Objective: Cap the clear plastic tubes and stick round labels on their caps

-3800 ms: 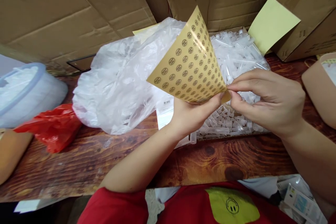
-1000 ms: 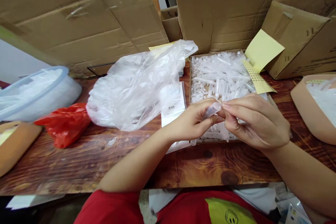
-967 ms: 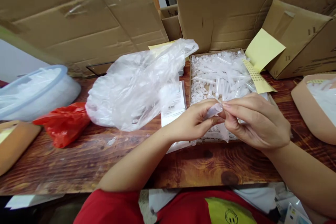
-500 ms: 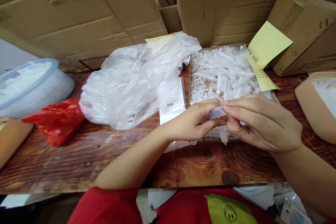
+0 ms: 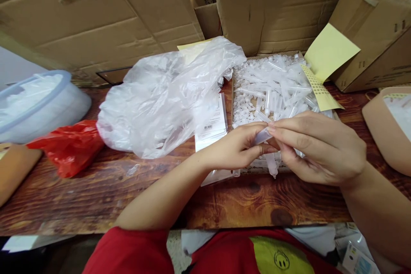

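Note:
A small translucent plastic tube (image 5: 262,136) lies across the fingers of my left hand (image 5: 233,147), gripped between thumb and forefinger. My right hand (image 5: 324,150) pinches at the tube's right end, its fingertips closed together; whether a cap is between them is hidden. Both hands hover over the front of a shallow cardboard tray (image 5: 233,102). Loose clear tubes (image 5: 282,81) and small white caps (image 5: 242,109) fill the tray. Another tube (image 5: 272,165) pokes over the tray's front edge, below my hands.
A crumpled clear plastic bag (image 5: 154,107) and printed packets (image 5: 210,130) lie left of the tray. Farther left are a red bag (image 5: 75,145) and a blue-rimmed basin (image 5: 69,79). Yellow sticker sheets (image 5: 332,53) lean at the tray's right, near a beige bin (image 5: 374,115). Cardboard boxes (image 5: 263,8) stand behind.
My right hand has shifted slightly left and turned a little at the tube's end. The tube tilts a bit more, and my left hand keeps its hold.

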Demonstrator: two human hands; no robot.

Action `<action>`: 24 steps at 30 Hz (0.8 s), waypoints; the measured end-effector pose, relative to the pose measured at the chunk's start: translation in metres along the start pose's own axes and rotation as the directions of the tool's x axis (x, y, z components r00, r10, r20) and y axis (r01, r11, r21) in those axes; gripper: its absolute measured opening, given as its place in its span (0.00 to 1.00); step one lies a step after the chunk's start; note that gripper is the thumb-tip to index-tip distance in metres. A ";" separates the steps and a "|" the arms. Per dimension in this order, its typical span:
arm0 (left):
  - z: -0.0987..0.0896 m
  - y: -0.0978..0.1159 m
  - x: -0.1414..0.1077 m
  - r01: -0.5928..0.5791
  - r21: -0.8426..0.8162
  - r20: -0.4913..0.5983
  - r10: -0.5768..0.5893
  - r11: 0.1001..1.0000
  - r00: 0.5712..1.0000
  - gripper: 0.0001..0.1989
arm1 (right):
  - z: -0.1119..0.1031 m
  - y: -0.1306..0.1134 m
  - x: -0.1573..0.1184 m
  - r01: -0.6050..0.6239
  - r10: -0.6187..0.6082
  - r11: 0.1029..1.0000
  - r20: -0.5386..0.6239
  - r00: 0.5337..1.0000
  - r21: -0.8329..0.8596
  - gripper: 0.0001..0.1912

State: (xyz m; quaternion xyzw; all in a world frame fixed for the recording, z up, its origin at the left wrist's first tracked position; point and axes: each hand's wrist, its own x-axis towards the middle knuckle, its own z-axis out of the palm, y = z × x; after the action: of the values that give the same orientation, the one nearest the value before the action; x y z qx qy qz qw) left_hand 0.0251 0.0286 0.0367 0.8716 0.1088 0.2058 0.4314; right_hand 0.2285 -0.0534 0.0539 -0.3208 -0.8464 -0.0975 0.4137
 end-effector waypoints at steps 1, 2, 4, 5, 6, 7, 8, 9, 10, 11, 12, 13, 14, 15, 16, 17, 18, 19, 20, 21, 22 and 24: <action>0.000 -0.001 0.000 -0.004 -0.006 -0.003 0.004 1.000 1.000 0.06 | 0.002 0.000 -0.001 -0.005 0.005 1.000 -0.005 1.000 0.002 0.17; 0.000 -0.001 0.001 -0.008 -0.006 -0.006 0.008 1.000 1.000 0.05 | 0.004 -0.001 -0.001 -0.007 0.007 1.000 -0.009 1.000 0.004 0.16; 0.001 -0.001 0.001 -0.016 0.006 -0.010 0.016 1.000 1.000 0.05 | 0.007 -0.002 -0.002 -0.013 0.014 1.000 -0.016 1.000 0.013 0.13; 0.001 -0.001 0.002 -0.021 0.013 -0.011 0.021 1.000 1.000 0.05 | 0.009 -0.002 -0.002 -0.017 0.018 0.999 -0.024 1.000 0.029 0.13; 0.001 0.000 0.002 -0.028 0.016 -0.013 0.028 0.999 1.000 0.05 | 0.010 -0.003 -0.002 -0.020 0.022 0.998 -0.034 0.999 0.053 0.13; 0.001 0.001 0.002 -0.032 0.015 -0.014 0.033 0.999 0.999 0.05 | 0.011 -0.003 -0.001 -0.026 0.030 0.996 -0.047 0.998 0.083 0.13; 0.001 0.002 0.002 -0.032 0.014 -0.012 0.032 0.999 0.999 0.05 | 0.012 -0.003 -0.001 -0.034 0.041 0.992 -0.056 0.998 0.120 0.14; 0.000 0.003 0.002 -0.026 0.012 -0.012 0.027 1.000 1.000 0.05 | 0.012 -0.002 -0.001 -0.048 0.059 0.986 -0.062 0.996 0.159 0.14; 0.000 0.004 0.002 -0.015 0.011 -0.012 0.015 1.000 1.000 0.04 | 0.013 -0.002 -0.001 -0.075 0.091 0.977 -0.071 0.993 0.202 0.14; -0.001 0.005 0.003 0.001 0.013 -0.017 -0.001 1.000 1.000 0.04 | 0.014 -0.001 -0.002 -0.113 0.139 0.963 -0.090 0.986 0.244 0.14; -0.002 0.005 0.003 0.013 0.013 -0.032 -0.013 1.000 0.999 0.05 | 0.015 0.000 -0.002 -0.167 0.208 0.944 -0.120 0.971 0.284 0.13; -0.003 0.005 0.003 0.015 0.008 -0.057 -0.014 1.000 0.998 0.05 | 0.016 0.001 -0.003 -0.234 0.293 0.917 -0.149 0.944 0.321 0.14; -0.003 0.005 0.003 0.005 -0.001 -0.088 -0.005 1.000 0.996 0.06 | 0.017 0.002 -0.004 -0.313 0.387 0.881 -0.161 0.908 0.354 0.16; -0.004 0.005 0.003 -0.013 -0.012 -0.126 0.012 1.000 0.992 0.07 | 0.018 0.004 -0.005 -0.402 0.480 0.832 -0.132 0.867 0.382 0.19; -0.005 0.004 0.003 -0.036 -0.024 -0.165 0.032 0.999 0.986 0.07 | 0.019 0.005 -0.005 -0.494 0.557 0.771 -0.050 0.829 0.402 0.21; -0.005 0.004 0.003 -0.059 -0.033 -0.200 0.051 0.998 0.978 0.06 | 0.020 0.006 -0.005 -0.580 0.606 0.702 0.081 0.791 0.413 0.22; -0.006 0.003 0.003 -0.073 -0.036 -0.226 0.063 0.997 0.972 0.05 | 0.021 0.007 -0.005 -0.650 0.617 0.635 0.233 0.752 0.416 0.21; -0.006 0.003 0.003 -0.081 -0.032 -0.245 0.071 0.996 0.967 0.05 | 0.022 0.009 -0.005 -0.701 0.595 0.580 0.372 0.713 0.416 0.18; -0.007 0.002 0.003 -0.087 -0.022 -0.253 0.079 0.996 0.964 0.05 | 0.023 0.010 -0.004 -0.733 0.556 0.538 0.478 0.680 0.417 0.16; -0.008 0.003 0.002 -0.094 -0.006 -0.254 0.089 0.996 0.963 0.05 | 0.024 0.012 -0.004 -0.750 0.522 0.510 0.542 0.659 0.421 0.14; -0.009 0.003 0.002 -0.098 0.018 -0.244 0.100 0.995 0.965 0.06 | 0.024 0.014 -0.004 -0.757 0.507 0.495 0.566 0.650 0.426 0.12; -0.014 0.002 0.002 -0.094 0.095 -0.210 0.113 0.991 0.971 0.10 | 0.022 0.021 -0.007 -0.764 0.553 0.512 0.529 0.644 0.393 0.12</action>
State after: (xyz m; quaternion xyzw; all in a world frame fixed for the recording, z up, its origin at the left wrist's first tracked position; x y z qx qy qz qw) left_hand 0.0203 0.0378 0.0463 0.8663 0.1176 0.3161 0.3684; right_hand 0.2303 -0.0309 0.0326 -0.4896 -0.6985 0.3920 0.3446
